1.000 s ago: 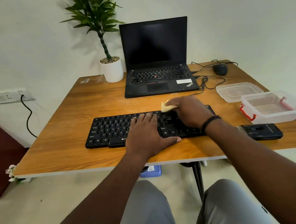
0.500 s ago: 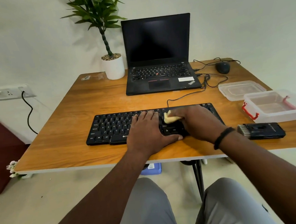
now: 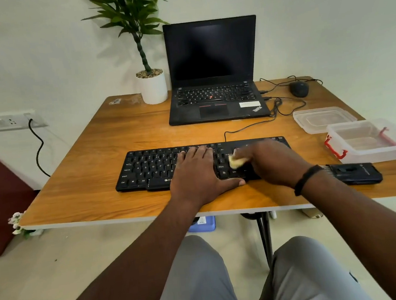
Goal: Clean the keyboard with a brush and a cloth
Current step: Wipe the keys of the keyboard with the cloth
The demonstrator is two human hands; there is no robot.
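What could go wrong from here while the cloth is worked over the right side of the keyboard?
1. The left hand rests flat on the black wired keyboard; its cable runs to the open black laptop, so keys could register.
2. The right hand pinches only a small yellow cloth, which might snag a keycap.
3. The black brush lies near the right forearm and could be knocked.

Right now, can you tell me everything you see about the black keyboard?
The keyboard is black, wide and flat, plastic by its look, with white letters on the keys. It lies flat near the front of the wooden table, in front of the laptop. A thin black cable runs from its back edge. The left hand rests flat on its middle, thumb at the front edge. The right hand holds a small yellow cloth on the right-hand keys and hides part of them.
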